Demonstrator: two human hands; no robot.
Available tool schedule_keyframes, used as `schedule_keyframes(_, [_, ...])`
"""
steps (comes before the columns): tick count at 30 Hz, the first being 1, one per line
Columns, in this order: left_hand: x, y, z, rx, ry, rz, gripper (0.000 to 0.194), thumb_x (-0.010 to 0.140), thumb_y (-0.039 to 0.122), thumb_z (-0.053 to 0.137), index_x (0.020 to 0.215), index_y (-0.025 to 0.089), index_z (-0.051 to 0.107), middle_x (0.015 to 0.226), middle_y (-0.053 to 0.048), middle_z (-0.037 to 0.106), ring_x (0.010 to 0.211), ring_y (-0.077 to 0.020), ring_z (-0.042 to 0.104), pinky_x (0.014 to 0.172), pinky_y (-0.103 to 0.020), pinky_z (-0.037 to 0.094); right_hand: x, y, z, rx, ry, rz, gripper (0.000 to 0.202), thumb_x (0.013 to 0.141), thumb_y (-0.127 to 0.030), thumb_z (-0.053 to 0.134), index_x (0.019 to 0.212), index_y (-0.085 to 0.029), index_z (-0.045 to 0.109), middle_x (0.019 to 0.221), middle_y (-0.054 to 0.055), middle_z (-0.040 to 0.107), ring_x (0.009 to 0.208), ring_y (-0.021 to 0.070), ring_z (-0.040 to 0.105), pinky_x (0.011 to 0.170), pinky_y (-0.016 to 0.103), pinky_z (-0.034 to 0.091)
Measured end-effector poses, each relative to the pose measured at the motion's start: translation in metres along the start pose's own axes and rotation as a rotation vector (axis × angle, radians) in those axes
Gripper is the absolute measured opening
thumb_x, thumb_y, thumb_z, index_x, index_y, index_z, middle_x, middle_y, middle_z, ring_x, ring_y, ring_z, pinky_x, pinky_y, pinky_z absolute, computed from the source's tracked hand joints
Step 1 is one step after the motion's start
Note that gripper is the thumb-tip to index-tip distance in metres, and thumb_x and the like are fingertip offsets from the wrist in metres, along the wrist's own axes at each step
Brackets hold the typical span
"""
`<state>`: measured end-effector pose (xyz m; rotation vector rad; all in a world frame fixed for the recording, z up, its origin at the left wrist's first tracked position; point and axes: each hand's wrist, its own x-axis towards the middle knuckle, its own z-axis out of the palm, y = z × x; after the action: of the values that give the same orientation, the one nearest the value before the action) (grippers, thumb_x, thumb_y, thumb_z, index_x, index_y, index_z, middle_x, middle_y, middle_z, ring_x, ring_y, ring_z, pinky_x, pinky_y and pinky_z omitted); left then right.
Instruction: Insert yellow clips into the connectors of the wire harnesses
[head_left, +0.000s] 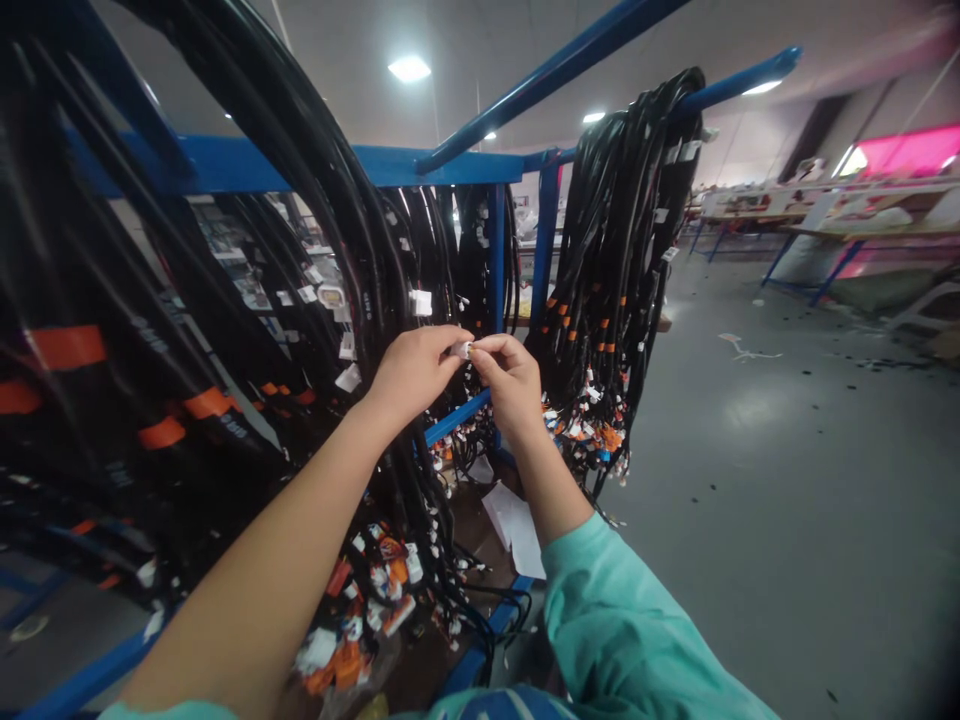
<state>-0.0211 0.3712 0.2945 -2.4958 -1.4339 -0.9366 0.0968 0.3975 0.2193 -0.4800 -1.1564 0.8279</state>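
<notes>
In the head view my left hand [421, 372] and my right hand [511, 378] meet at the middle. Both pinch one small white connector [465, 350] between thumb and fingertips. Most of it is covered by the fingers, so its exact shape is hard to make out. Close behind and left of my left hand hangs a thick bundle of black cables [360, 240], with white tags and plugs along it. Below my hands, a cluster of orange and white connectors [375, 590] hangs at the cable ends.
A blue metal rack [300, 165] carries the cable bundles, and a bar [555, 80] juts toward the upper right. Another black bundle [622, 220] hangs from the right arm. White paper [517, 525] lies on the lower shelf. Grey floor [750, 480] and work tables [847, 225] are to the right.
</notes>
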Motion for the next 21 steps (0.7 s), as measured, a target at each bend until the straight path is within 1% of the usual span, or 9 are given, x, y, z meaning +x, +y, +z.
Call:
schedule_keyframes(4, [0.000,0.000,0.000,-0.001,-0.006,-0.010,0.023,0.081,0.016,0.056,0.100,0.019,0.069,0.101,-0.006,0.072,0.091,-0.0212,0.066,0.080,-0.033,0.051,0.000,0.000,0.001,0.004,-0.003,-0.003,0.012,0.073,-0.031,0.065,0.075,-0.020,0.061,0.074,-0.002,0.060,0.068,0.0101,0.054,0.064,0.023,0.044])
schedule_keyframes(7, [0.000,-0.002,0.001,0.003,0.000,-0.007,0.024,0.081,0.015,0.056,0.100,0.018,0.070,0.103,-0.007,0.072,0.092,-0.0216,0.066,0.082,-0.033,0.051,0.000,-0.002,0.001,0.035,-0.009,0.026,0.013,0.071,-0.030,0.067,0.074,-0.019,0.060,0.069,-0.004,0.057,0.062,0.0076,0.050,0.057,0.020,0.042])
schedule_keyframes(9, [0.000,-0.004,0.001,0.008,0.010,0.020,0.024,0.081,0.014,0.055,0.100,0.019,0.070,0.103,-0.006,0.072,0.093,-0.0214,0.066,0.083,-0.033,0.051,0.001,-0.005,0.001,0.104,-0.011,0.092,0.019,0.066,-0.030,0.071,0.074,-0.019,0.057,0.067,-0.006,0.055,0.057,0.0060,0.047,0.049,0.017,0.039])
schedule_keyframes(11, [-0.001,-0.008,0.001,0.017,0.015,0.069,0.024,0.081,0.013,0.054,0.098,0.020,0.070,0.103,-0.005,0.072,0.096,-0.0208,0.066,0.086,-0.033,0.050,0.003,-0.008,0.000,0.184,-0.055,0.200,0.030,0.060,-0.033,0.076,0.079,-0.020,0.057,0.069,-0.007,0.056,0.057,0.0058,0.049,0.046,0.016,0.040])
schedule_keyframes(13, [-0.002,-0.011,0.001,0.028,0.015,0.136,0.026,0.081,0.012,0.053,0.096,0.022,0.071,0.106,-0.003,0.071,0.098,-0.0199,0.066,0.088,-0.032,0.050,0.004,-0.011,-0.001,0.233,-0.141,0.306,0.038,0.056,-0.036,0.079,0.084,-0.020,0.058,0.073,-0.005,0.060,0.062,0.0074,0.055,0.050,0.018,0.046])
schedule_keyframes(15, [-0.004,-0.015,0.001,0.041,0.016,0.202,0.027,0.081,0.010,0.052,0.097,0.023,0.071,0.108,-0.003,0.070,0.099,-0.0191,0.065,0.089,-0.032,0.050,0.005,-0.013,-0.002,0.257,-0.201,0.359,0.040,0.054,-0.037,0.080,0.084,-0.019,0.061,0.074,-0.003,0.064,0.066,0.0092,0.060,0.057,0.021,0.051])
schedule_keyframes(17, [-0.005,-0.018,0.001,0.056,0.030,0.249,0.028,0.082,0.011,0.052,0.100,0.022,0.070,0.109,-0.003,0.070,0.100,-0.0190,0.065,0.089,-0.032,0.051,0.006,-0.012,-0.002,0.275,-0.194,0.350,0.039,0.053,-0.037,0.082,0.082,-0.018,0.063,0.071,-0.002,0.067,0.065,0.0098,0.062,0.061,0.023,0.052])
schedule_keyframes(21, [-0.008,-0.025,0.003,0.111,0.068,0.308,0.027,0.084,0.014,0.051,0.103,0.019,0.069,0.106,-0.006,0.071,0.097,-0.0197,0.066,0.086,-0.032,0.052,0.007,-0.010,0.003,0.297,-0.128,0.334,0.036,0.047,-0.035,0.084,0.072,-0.016,0.065,0.064,-0.001,0.068,0.058,0.0103,0.063,0.059,0.024,0.054])
